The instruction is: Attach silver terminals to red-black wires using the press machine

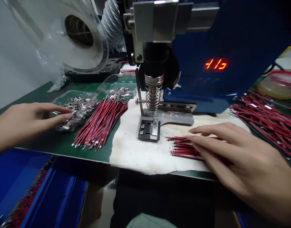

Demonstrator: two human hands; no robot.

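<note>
My left hand [38, 122] reaches over a clear plastic tray [74, 92] heaped with small metal connectors [82, 106]. Its thumb and index fingertips come together at the heap; whatever lies between them is too small to make out. My right hand [250, 161] is over a row of red and black wires [185, 150] on a white cloth [140, 160], its fingertips closed at the uppermost wire. The palm hides the wires' far ends. Between the hands, the pressing head [154, 91] of a machine, with a coil spring, stands above a small black fixture [146, 129].
A bundle of red and black wires [101, 122] lies left of the cloth. Behind it is a second tray of metal parts [121, 91]. More wires [266, 109] are piled at right, beside the blue machine housing [207, 88]. Blue bins [57, 196] sit below the table edge.
</note>
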